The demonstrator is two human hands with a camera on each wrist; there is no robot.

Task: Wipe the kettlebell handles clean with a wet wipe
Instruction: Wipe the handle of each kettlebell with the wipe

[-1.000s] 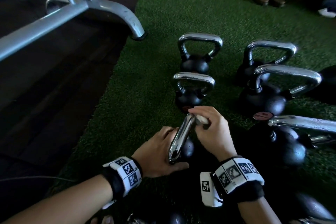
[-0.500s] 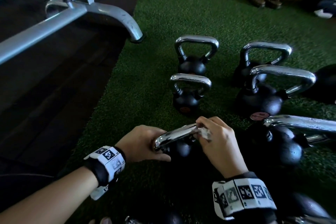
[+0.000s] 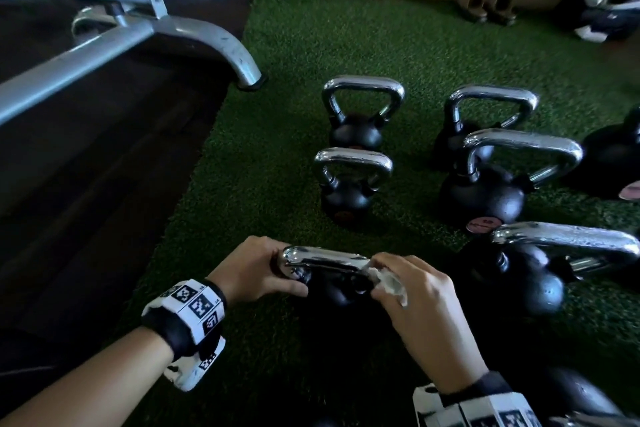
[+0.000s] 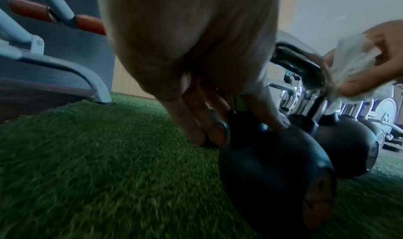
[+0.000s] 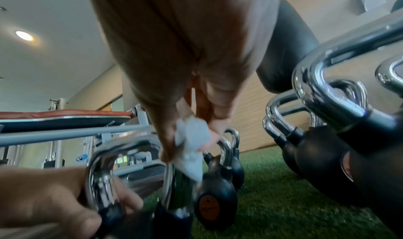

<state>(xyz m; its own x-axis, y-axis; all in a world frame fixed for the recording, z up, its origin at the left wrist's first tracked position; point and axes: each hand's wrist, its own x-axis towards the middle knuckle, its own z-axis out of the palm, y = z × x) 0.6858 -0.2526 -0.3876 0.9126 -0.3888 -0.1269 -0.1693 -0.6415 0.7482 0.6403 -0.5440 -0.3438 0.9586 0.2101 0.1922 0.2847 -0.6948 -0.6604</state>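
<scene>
A small black kettlebell [image 3: 332,291] with a chrome handle [image 3: 325,258] stands on green turf in front of me. My left hand [image 3: 256,270] grips the handle's left end, fingers curled down to the ball [image 4: 272,165]. My right hand [image 3: 412,288] pinches a crumpled white wet wipe [image 3: 389,282] against the handle's right corner. In the left wrist view the wipe [image 4: 353,58] drapes over the chrome bend [image 4: 305,65]. The right wrist view has the wipe [image 5: 191,144] pressed on the handle's right upright [image 5: 170,173], and the left hand [image 5: 50,203] holding the other side.
Several more chrome-handled kettlebells stand on the turf [image 3: 242,191]: two behind [image 3: 353,184] [image 3: 360,114], larger ones to the right [image 3: 485,191] [image 3: 530,274]. A grey bench frame [image 3: 138,31] crosses the dark floor on the left. Shoes [image 3: 488,7] lie by the far wall.
The handle has turned from pointing toward me to lying left to right. My left hand slid out to its left end, and the right hand with the wipe went to its right corner.
</scene>
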